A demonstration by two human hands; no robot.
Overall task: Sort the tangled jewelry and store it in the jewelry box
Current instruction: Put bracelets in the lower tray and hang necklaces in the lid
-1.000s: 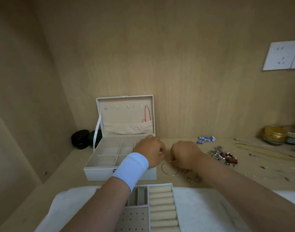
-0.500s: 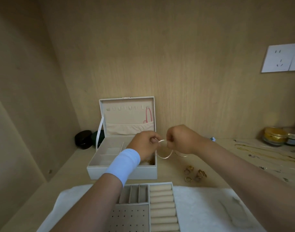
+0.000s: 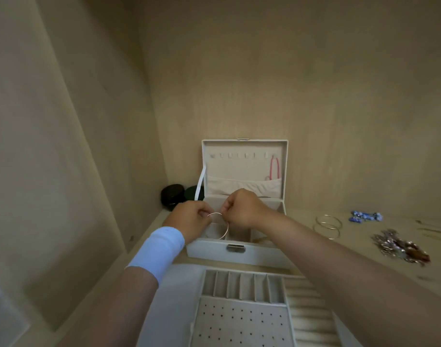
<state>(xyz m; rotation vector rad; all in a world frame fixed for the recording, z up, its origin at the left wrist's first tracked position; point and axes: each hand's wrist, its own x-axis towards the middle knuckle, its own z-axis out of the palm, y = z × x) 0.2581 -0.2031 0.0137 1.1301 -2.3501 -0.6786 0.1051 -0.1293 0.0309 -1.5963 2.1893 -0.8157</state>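
Note:
The white jewelry box (image 3: pixel 259 254) stands open against the back wall, lid up, with a pink loop hanging inside the lid. Above its compartments, my left hand (image 3: pixel 193 220) and my right hand (image 3: pixel 242 210) each pinch one thin silver hoop (image 3: pixel 223 227) between them. On the shelf to the right lie two gold bangles (image 3: pixel 328 225), a blue beaded piece (image 3: pixel 364 217) and a tangled heap of jewelry (image 3: pixel 399 247).
The box's removable tray (image 3: pixel 242 321), with slots, a perforated pad and ring rolls, lies on a white cloth in front. Two dark round cases (image 3: pixel 172 196) stand left of the box by the side wall. Wooden walls close in at the left and back.
Both hands lifted the hoop off the shelf and carried it left over the open box. The view has swung left, so the bangles and heap now show on the right.

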